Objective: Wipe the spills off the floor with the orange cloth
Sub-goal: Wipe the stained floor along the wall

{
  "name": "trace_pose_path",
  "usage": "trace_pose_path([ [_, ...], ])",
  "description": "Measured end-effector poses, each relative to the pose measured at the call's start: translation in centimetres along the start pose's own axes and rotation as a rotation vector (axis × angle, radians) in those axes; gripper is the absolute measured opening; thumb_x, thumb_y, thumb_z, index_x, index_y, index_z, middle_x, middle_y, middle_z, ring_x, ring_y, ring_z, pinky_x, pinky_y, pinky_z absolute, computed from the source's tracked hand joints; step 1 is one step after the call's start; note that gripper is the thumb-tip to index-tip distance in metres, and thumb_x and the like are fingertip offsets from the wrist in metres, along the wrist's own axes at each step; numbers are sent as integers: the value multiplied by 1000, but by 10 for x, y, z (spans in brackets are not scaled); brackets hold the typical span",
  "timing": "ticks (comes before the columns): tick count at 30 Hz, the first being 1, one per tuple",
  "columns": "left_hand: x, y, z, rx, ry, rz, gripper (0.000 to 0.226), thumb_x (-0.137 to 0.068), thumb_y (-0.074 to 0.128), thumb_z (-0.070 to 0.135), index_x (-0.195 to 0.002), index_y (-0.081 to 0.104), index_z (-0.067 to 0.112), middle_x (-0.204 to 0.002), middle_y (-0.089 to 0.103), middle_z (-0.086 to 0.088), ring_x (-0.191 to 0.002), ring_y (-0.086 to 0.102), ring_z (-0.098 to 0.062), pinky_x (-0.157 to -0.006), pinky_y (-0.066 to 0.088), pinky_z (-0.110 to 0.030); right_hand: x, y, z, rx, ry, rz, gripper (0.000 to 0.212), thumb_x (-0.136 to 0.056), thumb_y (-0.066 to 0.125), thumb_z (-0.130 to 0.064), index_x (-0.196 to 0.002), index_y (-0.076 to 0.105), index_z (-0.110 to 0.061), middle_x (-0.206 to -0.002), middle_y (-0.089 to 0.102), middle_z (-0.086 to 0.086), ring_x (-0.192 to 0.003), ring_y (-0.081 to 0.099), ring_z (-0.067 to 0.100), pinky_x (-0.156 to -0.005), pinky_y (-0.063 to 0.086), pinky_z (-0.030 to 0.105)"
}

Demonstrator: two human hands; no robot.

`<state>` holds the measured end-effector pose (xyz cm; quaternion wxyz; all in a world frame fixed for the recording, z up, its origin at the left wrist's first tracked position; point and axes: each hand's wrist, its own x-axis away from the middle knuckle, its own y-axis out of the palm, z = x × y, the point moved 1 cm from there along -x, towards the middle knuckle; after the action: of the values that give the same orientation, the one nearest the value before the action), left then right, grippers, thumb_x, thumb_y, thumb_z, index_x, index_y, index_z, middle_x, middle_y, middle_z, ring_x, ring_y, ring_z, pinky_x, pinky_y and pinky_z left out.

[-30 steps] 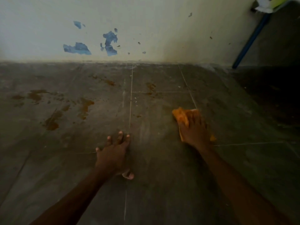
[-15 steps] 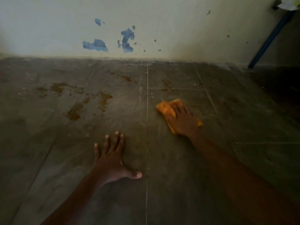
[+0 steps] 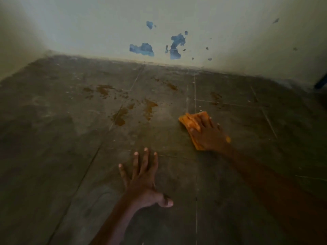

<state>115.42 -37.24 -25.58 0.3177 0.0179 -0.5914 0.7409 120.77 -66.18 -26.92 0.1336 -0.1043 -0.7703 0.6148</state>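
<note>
On the far left of the dark grey tiled floor (image 3: pixel 53 156) nothing needs wiping; the work begins a little further right, where brown spills lie in a loose band. The far-left brown splatter (image 3: pixel 103 90) sits near the pale painted wall (image 3: pixel 88 23), whose flaked blue patches (image 3: pixel 142 49) show above it. Nearer and to the right are the two largest brown puddles (image 3: pixel 120 116), one on a tile joint and one just beside it, with small drips between them.

The left hand (image 3: pixel 141 179) is planted flat on the floor in the near middle, its fingers (image 3: pixel 146 156) spread wide and holding nothing; it looks like a prop for the body's weight.

Right of it and farther off, the right hand (image 3: pixel 208 135) presses the folded orange cloth (image 3: pixel 190 121) flat against the floor, fingers laid over the top of it rather than curled round. The cloth's long axis runs from far-left to near-right, with its free corner pointing toward the puddles.

That is the relation the next stroke turns on: the big puddles lie to the left of the cloth and slightly farther away, well apart from it, so a leftward sweep seems called for. A smaller brown stain (image 3: pixel 215 96) sits just beyond the cloth, toward the wall. Most of the spills remain.
</note>
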Motion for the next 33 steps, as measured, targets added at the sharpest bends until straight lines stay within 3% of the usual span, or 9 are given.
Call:
trace_pose_path([
  [3,-3,0,5,2,-10,1,147,-49,76,65,-148,-27,36,-148,-48,8,-134,-48,-22,-104,-26,-68,-20,9,-72,-42,-6,-13,74,-94,11,-65,-159,8,-31,-169,1,0,-154,0,36,-122,5,55],
  [7,4,1,2,57,-79,104,150,-45,75,69,-152,-22,28,-156,-37,7,-142,-36,-18,-114,-18,-60,69,25,-63,29,-475,-38,70,-92,9,-67,-157,8,-42,-168,3,-13,-155,3,22,-122,12,47],
  [10,26,6,6,97,-136,246,145,-47,71,77,-154,-13,28,-161,-25,6,-149,-22,-17,-121,-7,-54,63,18,-46,3,-351,-44,64,-93,14,-68,-154,4,-49,-165,-4,-19,-155,6,23,-123,14,53],
  [14,29,-3,-19,125,-154,233,143,-47,69,83,-156,-3,26,-164,-16,3,-151,-13,-22,-121,-4,-53,-11,19,-142,-144,12,-50,64,-101,26,-58,-159,10,-34,-169,0,-2,-154,-1,34,-121,5,57],
  [20,14,-84,-153,18,-376,103,141,-42,75,79,-154,-1,40,-164,-15,0,-150,-11,-36,-113,6,-71,106,57,-190,-47,-594,74,60,-95,33,-57,-151,37,-36,-161,35,-6,-148,32,29,-114,31,51],
  [23,13,-80,-177,37,-329,93,144,-38,73,83,-154,-2,40,-164,-15,-1,-150,-5,-40,-111,16,-72,74,51,-193,-45,-485,93,65,-92,25,-60,-150,38,-35,-161,35,-5,-146,35,30,-112,33,52],
  [26,11,-75,-176,32,-302,113,142,-40,76,80,-154,0,41,-164,-15,1,-150,-5,-39,-110,16,-73,-27,41,-254,-80,-312,-50,67,-97,17,-61,-158,12,-34,-169,5,-5,-154,4,33,-121,10,57],
  [28,13,-78,-177,48,-309,113,141,-41,77,79,-153,0,42,-164,-16,2,-150,-6,-38,-110,15,-74,-53,43,-298,-92,-226,-104,65,-101,24,-56,-159,10,-31,-169,2,-3,-154,-2,35,-121,3,57],
  [33,18,-83,-174,67,-291,98,138,-45,78,75,-154,-1,41,-164,-18,2,-150,-10,-38,-111,13,-73,61,62,-265,-44,-622,60,67,-95,21,-55,-155,30,-29,-164,27,-3,-152,22,28,-118,22,51],
])
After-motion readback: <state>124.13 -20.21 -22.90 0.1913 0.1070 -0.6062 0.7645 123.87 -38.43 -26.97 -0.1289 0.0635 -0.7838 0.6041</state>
